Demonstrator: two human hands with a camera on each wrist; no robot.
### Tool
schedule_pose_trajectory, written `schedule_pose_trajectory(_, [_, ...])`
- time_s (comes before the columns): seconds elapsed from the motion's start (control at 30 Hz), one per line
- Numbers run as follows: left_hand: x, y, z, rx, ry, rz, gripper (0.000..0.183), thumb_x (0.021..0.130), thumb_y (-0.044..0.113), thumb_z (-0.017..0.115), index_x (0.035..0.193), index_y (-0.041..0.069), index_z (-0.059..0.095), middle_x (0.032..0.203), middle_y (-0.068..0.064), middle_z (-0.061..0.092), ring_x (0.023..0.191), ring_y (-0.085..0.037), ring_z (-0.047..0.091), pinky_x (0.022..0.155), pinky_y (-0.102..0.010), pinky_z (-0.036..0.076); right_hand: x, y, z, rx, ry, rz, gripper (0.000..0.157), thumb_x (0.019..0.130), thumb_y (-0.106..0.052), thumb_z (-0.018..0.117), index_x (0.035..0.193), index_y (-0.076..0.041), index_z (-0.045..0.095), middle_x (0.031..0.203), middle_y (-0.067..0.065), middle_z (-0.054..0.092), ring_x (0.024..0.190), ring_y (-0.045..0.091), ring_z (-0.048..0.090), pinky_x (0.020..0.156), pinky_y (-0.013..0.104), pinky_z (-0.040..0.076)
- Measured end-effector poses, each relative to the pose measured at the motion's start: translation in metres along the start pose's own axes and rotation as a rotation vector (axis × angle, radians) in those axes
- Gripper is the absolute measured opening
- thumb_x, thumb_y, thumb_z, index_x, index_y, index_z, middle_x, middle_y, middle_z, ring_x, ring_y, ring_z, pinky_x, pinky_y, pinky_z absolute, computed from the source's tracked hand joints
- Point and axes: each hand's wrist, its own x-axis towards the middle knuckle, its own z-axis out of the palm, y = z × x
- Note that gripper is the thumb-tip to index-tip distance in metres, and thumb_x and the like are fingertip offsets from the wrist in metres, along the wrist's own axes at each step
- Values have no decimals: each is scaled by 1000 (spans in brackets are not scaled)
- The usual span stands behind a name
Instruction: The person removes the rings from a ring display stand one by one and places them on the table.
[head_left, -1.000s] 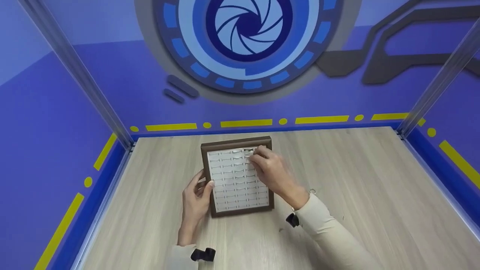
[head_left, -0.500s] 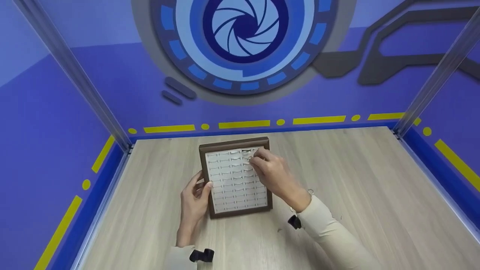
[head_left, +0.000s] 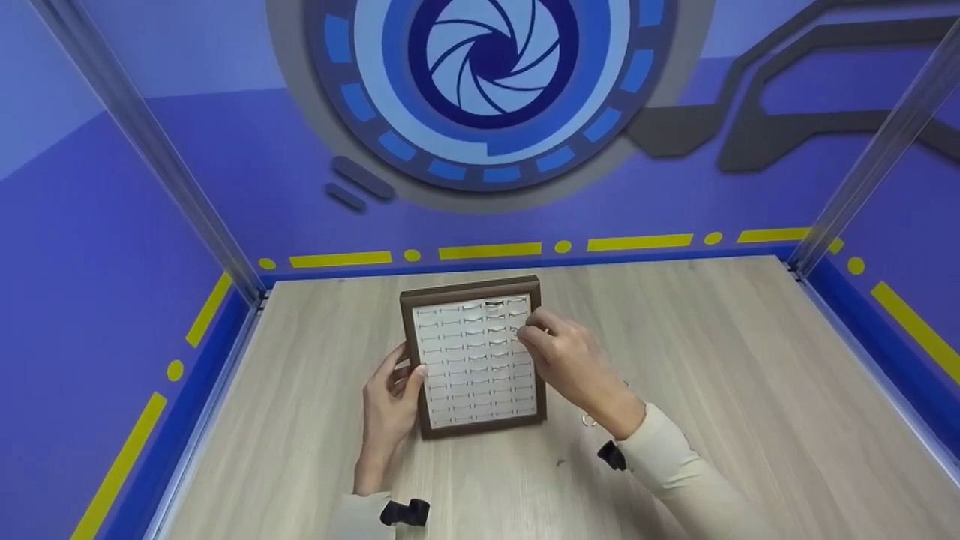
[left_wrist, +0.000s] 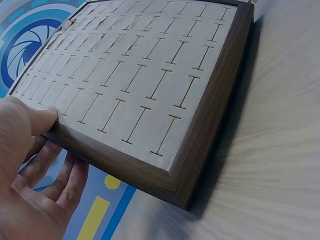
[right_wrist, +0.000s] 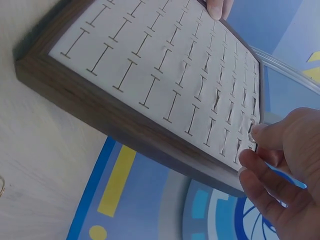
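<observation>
A ring display tray [head_left: 476, 390] with a dark brown wooden frame and a pale padded face with rows of slits is tilted up above the table. My left hand [head_left: 391, 397] grips its left edge, thumb on the front and fingers behind, as the left wrist view [left_wrist: 30, 165] also shows. My right hand [head_left: 570, 360] is at the tray's upper right, thumb and fingertips pinching a small shiny ring [right_wrist: 251, 131] close to the slits. Whether the ring touches a slit cannot be made out. Some slits in the upper rows gape.
On the wooden table [head_left: 712, 360], a loose ring [head_left: 589, 421] lies right of the tray, and another ring [head_left: 626, 385] shows partly beside the right wrist. Blue panels [head_left: 150, 225] with yellow marks enclose the table at the back and sides.
My right hand has moved right and slightly down from the top of the tray, uncovering the top-right slits. My left hand and the tray have stayed nearly still.
</observation>
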Motion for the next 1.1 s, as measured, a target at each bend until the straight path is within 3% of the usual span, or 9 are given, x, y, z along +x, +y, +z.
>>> schedule_pose_trajectory(0.27, [0,0,0,20,5,2,52,102,11,73,151,4,58,139,-18,68,116,-33,72,104,-46,62,-17,6,-8,0,48,-27,19,83,11,84,87,-5,74,84,4,66,67,17,63,56,29,56])
schedule_pose_trajectory(0.63, [-1,1,0,-3,4,-12,52,102,9,72,152,5,57,140,-18,68,117,-32,72,104,-43,62,-50,16,-24,77,-9,17,21,81,14,84,88,-4,75,87,3,65,72,13,66,60,24,59])
schedule_pose_trajectory(0.9, [-3,0,0,0,1,-17,52,102,10,73,152,5,58,139,-17,68,117,-32,72,104,-44,62,-77,25,-31,42,-46,52,24,76,15,87,86,-5,77,86,1,67,73,11,67,60,24,60])
schedule_pose_trajectory(1.1, [-2,3,0,16,4,-2,52,103,10,72,152,4,57,139,-18,67,117,-33,72,104,-47,62,-96,32,-34,14,-111,117,21,79,10,88,87,-8,79,88,-2,68,74,11,68,61,24,60])
